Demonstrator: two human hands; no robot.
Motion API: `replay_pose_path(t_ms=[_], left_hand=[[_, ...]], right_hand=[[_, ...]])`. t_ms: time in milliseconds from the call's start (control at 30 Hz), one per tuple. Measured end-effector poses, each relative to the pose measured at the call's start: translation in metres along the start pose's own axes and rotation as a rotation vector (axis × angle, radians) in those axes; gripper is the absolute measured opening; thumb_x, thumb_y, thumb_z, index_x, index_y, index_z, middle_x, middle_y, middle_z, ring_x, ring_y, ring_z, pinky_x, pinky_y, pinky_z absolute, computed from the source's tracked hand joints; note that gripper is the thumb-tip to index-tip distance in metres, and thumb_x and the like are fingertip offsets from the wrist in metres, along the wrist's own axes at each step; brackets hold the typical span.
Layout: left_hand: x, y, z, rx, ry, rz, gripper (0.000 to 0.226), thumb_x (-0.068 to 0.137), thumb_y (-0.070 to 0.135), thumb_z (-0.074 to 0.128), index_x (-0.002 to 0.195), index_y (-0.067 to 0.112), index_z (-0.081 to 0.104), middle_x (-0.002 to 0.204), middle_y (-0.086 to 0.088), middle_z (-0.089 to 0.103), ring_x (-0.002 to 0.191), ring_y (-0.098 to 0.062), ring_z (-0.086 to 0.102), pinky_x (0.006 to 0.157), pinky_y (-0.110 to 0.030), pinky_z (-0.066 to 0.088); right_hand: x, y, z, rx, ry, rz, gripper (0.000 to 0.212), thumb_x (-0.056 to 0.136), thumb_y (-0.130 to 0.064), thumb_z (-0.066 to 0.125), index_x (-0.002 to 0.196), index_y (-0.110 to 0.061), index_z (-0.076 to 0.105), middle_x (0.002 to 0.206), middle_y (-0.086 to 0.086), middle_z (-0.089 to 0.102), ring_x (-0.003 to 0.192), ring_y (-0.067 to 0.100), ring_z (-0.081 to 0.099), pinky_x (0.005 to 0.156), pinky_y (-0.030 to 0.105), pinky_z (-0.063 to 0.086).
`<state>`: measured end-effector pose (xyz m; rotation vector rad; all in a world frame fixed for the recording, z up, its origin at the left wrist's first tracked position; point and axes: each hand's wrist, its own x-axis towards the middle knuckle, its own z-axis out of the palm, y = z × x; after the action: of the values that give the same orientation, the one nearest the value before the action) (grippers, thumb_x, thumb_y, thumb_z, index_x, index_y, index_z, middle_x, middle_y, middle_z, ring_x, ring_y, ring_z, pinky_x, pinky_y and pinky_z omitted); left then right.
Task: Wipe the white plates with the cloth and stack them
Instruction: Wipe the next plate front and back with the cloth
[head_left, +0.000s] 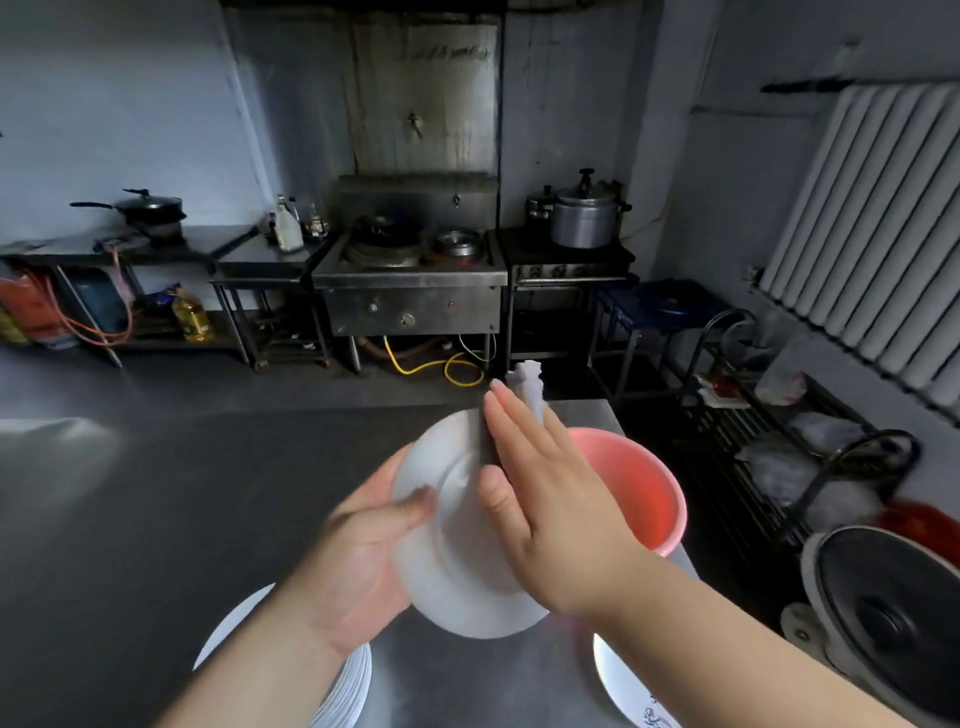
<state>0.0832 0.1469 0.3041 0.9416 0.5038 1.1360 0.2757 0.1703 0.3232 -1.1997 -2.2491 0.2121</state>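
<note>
My left hand (358, 561) grips a white plate (457, 577) by its left rim, thumb on the inner face, holding it tilted above the steel table. My right hand (550, 499) lies flat with straight fingers against the plate's right side, pressing a white cloth (530, 387) to it; the cloth's end sticks out beyond my fingertips. A stack of white plates (343, 691) sits under my left forearm at the near edge. Another white plate (628, 686) lies at the lower right, partly hidden by my right arm.
A pink plastic basin (644, 483) stands on the steel table (156, 519) just behind my right hand. Right of the table are a black wire rack (769, 441) and a large dark pot lid (893, 613). A stove and counters line the far wall.
</note>
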Motion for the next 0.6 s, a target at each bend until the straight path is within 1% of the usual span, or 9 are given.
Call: replay_pose_path(t_ms=[67,100,133,200,267,333,433,500,600], left_hand=[[-0.002,-0.003,0.001,-0.005,-0.043,-0.014,0.051,0.103,0.007,0.046,0.153,0.015,0.051,0.152,-0.023,0.055,0.137,-0.039,0.057,0.104,-0.046,0.053],[-0.003,-0.002,0.000,-0.016,-0.042,0.000,0.051,0.103,0.006,0.045,0.153,0.016,0.051,0.153,-0.023,0.054,0.139,-0.039,0.055,0.105,-0.046,0.053],[-0.003,0.000,-0.001,-0.027,-0.024,0.018,0.051,0.103,0.007,0.046,0.153,0.015,0.051,0.154,-0.023,0.052,0.140,-0.040,0.054,0.107,-0.048,0.052],[-0.003,0.006,-0.008,-0.041,0.041,0.068,0.051,0.101,0.010,0.049,0.152,0.015,0.052,0.153,-0.025,0.052,0.139,-0.044,0.053,0.109,-0.052,0.051],[-0.004,0.009,-0.014,-0.044,0.099,0.116,0.051,0.101,0.009,0.048,0.151,0.015,0.053,0.152,-0.024,0.054,0.137,-0.045,0.055,0.104,-0.053,0.055],[-0.005,0.007,-0.015,-0.059,0.145,0.117,0.050,0.101,0.008,0.045,0.149,0.017,0.056,0.150,-0.022,0.057,0.134,-0.043,0.059,0.098,-0.051,0.058],[-0.007,0.000,-0.010,-0.058,0.144,0.094,0.047,0.100,0.008,0.049,0.145,0.016,0.060,0.147,-0.024,0.058,0.130,-0.041,0.063,0.098,-0.049,0.058],[-0.007,0.002,-0.007,-0.074,0.135,0.120,0.049,0.097,0.013,0.056,0.146,0.015,0.059,0.148,-0.024,0.058,0.131,-0.041,0.061,0.098,-0.048,0.057],[-0.001,0.009,-0.009,-0.101,0.182,0.201,0.047,0.100,0.011,0.049,0.146,0.014,0.059,0.147,-0.022,0.059,0.133,-0.039,0.061,0.097,-0.046,0.058]], right_hand=[[0.009,-0.006,-0.003,-0.114,0.000,-0.151,0.082,0.104,-0.065,0.023,0.163,-0.009,0.034,0.172,0.002,0.027,0.160,0.027,0.019,0.127,0.045,0.023],[0.012,-0.007,-0.004,-0.129,0.025,-0.177,0.079,0.105,-0.062,0.027,0.162,-0.008,0.036,0.170,0.004,0.030,0.159,0.029,0.023,0.126,0.046,0.025],[0.011,-0.008,-0.003,-0.107,0.053,-0.159,0.077,0.105,-0.060,0.029,0.162,-0.008,0.035,0.171,0.004,0.030,0.159,0.029,0.023,0.126,0.047,0.025],[-0.001,-0.008,0.011,-0.002,0.128,-0.042,0.077,0.107,-0.060,0.026,0.165,-0.010,0.026,0.174,0.001,0.019,0.162,0.024,0.013,0.128,0.047,0.022],[-0.022,-0.012,0.031,0.097,0.186,0.061,0.078,0.108,-0.061,0.021,0.167,-0.012,0.013,0.177,-0.003,0.004,0.163,0.019,0.000,0.130,0.048,0.018],[-0.032,-0.013,0.042,0.111,0.171,0.112,0.082,0.107,-0.067,0.017,0.168,-0.014,0.006,0.177,-0.006,-0.003,0.163,0.017,-0.006,0.131,0.048,0.015],[-0.007,-0.004,0.019,0.069,0.109,0.062,0.086,0.104,-0.071,0.015,0.167,-0.012,0.019,0.175,-0.005,0.008,0.163,0.017,0.006,0.129,0.044,0.019],[0.008,0.004,-0.002,0.083,0.103,0.012,0.082,0.105,-0.065,0.024,0.165,-0.010,0.026,0.173,-0.004,0.016,0.162,0.016,0.012,0.128,0.042,0.021],[-0.005,-0.002,0.006,0.074,0.159,-0.060,0.081,0.106,-0.060,0.029,0.165,-0.004,0.021,0.175,0.005,0.012,0.163,0.023,0.005,0.129,0.050,0.020]])
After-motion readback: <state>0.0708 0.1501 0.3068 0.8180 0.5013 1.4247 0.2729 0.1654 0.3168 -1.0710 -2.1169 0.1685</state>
